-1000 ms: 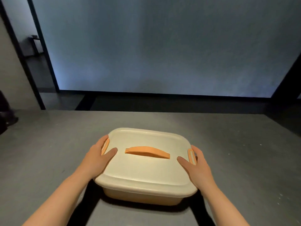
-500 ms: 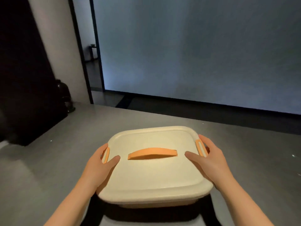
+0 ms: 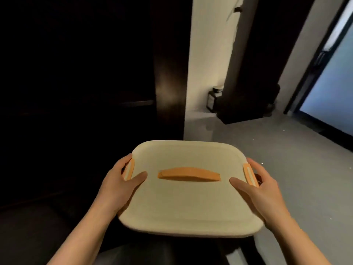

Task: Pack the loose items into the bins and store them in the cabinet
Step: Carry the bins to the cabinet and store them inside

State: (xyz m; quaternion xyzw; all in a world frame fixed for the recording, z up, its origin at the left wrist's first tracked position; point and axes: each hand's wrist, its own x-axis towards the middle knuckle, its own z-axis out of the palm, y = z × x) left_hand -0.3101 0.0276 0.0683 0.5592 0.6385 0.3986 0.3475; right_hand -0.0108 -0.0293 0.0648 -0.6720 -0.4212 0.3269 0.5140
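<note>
The bin is hanging between the two hands, clear of any support that shows, and its long axis is running left to right across the person's front; the left hand is gripping the left end and the right hand is gripping the right end, so neither hand is nearer than the other and the load is sitting centred between them. Each grip is wrapping an end of the lid at its orange side latch; the thumbs are lying flat on top of the lid, pointing inward toward the orange top handle, while the fingers are curling down round the rim and passing out of sight beneath.

The dark cabinet is standing ahead and to the left of the bin, its front too shadowed to tell whether a door is open; I judge the coming move to be a carry forward and leftward into it, long side leading level.

The bin is looking like a cream, rounded-rectangular plastic box with its lid shut flat; its contents are hidden. To the right the grey counter is stretching away, with a small jar standing at its far corner beside the pale wall.
</note>
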